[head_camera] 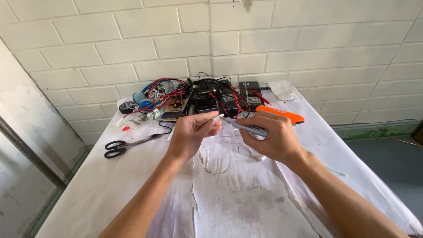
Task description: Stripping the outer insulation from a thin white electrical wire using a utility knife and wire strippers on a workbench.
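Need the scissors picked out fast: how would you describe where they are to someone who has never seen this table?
On the white-covered table, look left of the left hand, short of the wire pile by the wall. The scissors lie flat and alone, the only black-handled, looped tool there.

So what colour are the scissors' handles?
Black; the scissors lie left of the left hand in the head view.

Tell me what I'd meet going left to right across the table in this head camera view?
Black scissors → left hand pinching a white cable end → right hand holding a grey pen-like tool → orange tool just behind it.
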